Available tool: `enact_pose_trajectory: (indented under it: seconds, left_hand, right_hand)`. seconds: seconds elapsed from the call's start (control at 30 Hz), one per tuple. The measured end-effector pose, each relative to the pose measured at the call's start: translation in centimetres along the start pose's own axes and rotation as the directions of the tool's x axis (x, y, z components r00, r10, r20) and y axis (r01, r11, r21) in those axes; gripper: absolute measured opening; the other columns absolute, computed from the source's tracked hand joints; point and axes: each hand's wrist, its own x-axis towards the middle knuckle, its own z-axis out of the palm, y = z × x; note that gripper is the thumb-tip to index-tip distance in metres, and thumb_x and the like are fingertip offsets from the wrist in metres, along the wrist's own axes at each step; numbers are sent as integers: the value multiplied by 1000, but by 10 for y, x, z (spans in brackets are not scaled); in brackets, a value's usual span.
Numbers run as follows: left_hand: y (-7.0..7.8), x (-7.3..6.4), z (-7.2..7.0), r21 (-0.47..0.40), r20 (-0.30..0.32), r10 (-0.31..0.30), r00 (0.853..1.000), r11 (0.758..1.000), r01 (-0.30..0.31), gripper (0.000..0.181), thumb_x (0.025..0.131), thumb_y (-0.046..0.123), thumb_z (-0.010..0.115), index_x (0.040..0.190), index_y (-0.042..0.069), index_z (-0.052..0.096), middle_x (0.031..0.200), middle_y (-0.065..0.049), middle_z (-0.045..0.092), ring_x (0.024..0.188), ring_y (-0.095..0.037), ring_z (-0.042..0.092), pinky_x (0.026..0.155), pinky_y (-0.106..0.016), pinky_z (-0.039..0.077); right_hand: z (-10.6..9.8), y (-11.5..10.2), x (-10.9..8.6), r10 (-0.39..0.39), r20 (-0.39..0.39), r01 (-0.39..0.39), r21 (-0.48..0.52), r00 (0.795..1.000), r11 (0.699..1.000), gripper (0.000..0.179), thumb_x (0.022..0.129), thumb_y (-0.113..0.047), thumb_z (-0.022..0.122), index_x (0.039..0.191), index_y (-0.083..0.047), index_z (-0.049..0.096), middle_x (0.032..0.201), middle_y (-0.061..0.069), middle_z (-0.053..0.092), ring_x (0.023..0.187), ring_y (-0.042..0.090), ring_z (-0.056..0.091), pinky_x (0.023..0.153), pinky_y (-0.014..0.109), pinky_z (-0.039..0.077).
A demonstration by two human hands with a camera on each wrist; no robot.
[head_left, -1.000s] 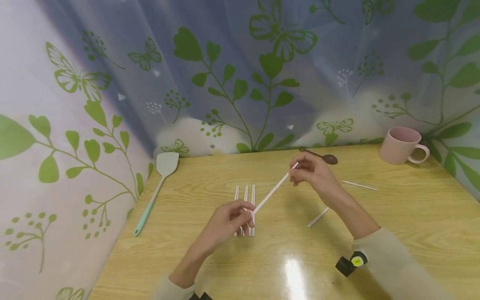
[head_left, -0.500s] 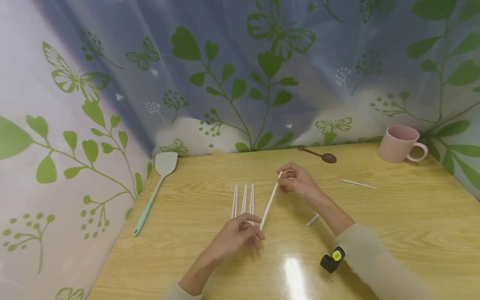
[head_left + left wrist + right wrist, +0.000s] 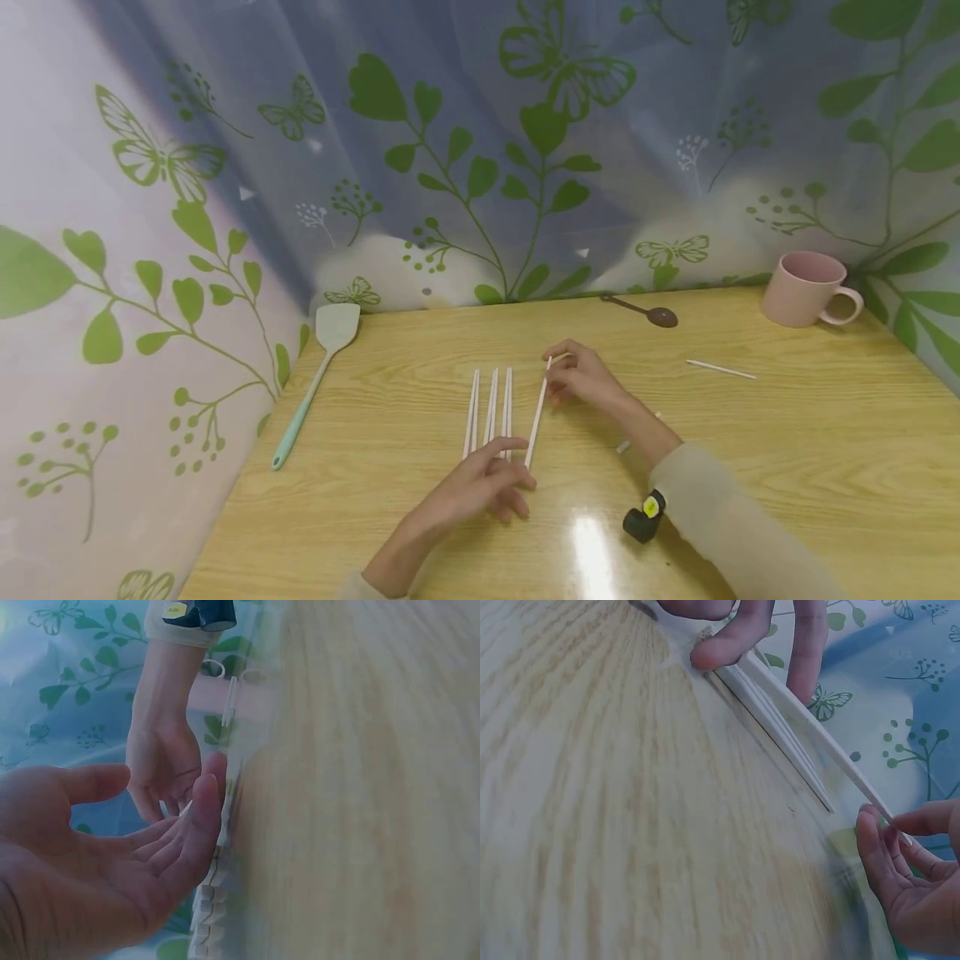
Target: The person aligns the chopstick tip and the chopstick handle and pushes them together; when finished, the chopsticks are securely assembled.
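Note:
A white chopstick [image 3: 537, 413] slants between my two hands in the head view. My right hand [image 3: 587, 380] pinches its far end between thumb and fingers, which the right wrist view also shows at the chopstick [image 3: 821, 736]. My left hand [image 3: 480, 485] is at the near end with its fingers extended. In the left wrist view the left hand's thumb [image 3: 101, 784] stands apart from its fingers. Just left of the held chopstick, three pairs of white chopsticks [image 3: 472, 408] lie side by side, their near ends partly hidden by the left hand.
One loose chopstick [image 3: 722, 369] lies on the right of the wooden table [image 3: 375, 467]; another [image 3: 624, 447] is mostly under my right forearm. A spatula [image 3: 315, 383] lies at left, a brown spoon [image 3: 660, 317] and pink mug [image 3: 802, 292] at back right.
The held chopstick has moved down and left, turning more upright beside the laid pairs. My right hand has moved left with it. The left hand's fingers have loosened from its near end.

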Motion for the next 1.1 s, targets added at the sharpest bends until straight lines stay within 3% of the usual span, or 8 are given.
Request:
enact_pose_trajectory:
  seconds: [0.57, 0.9, 1.1]
  left_hand:
    - [-4, 1, -1, 25, 3, 1, 1000, 1000, -1, 59, 107, 32, 57, 154, -1, 41, 116, -15, 71, 88, -28, 74, 75, -35, 62]
    - [-4, 2, -1, 19, -4, -10, 1000, 1000, 10, 59, 107, 30, 56, 153, -4, 40, 116, -15, 71, 85, -26, 74, 73, -33, 61]
    - [-4, 3, -1, 30, -16, -15, 1000, 999, 16, 59, 107, 30, 56, 153, -4, 41, 115, -14, 71, 84, -25, 74, 70, -32, 61]
  right_hand:
    - [12, 5, 11, 57, 28, -57, -10, 998, 998, 43, 100, 1, 58, 141, 10, 47, 100, 18, 65, 73, 22, 69, 65, 31, 62]
    - [16, 0, 14, 80, 31, -80, -26, 996, 996, 41, 108, -8, 51, 145, 10, 50, 128, 30, 59, 73, 18, 68, 67, 29, 61]
    - [11, 1, 13, 71, 45, -70, -31, 996, 997, 39, 107, -10, 53, 141, 10, 53, 126, 31, 63, 77, 21, 71, 70, 32, 63]
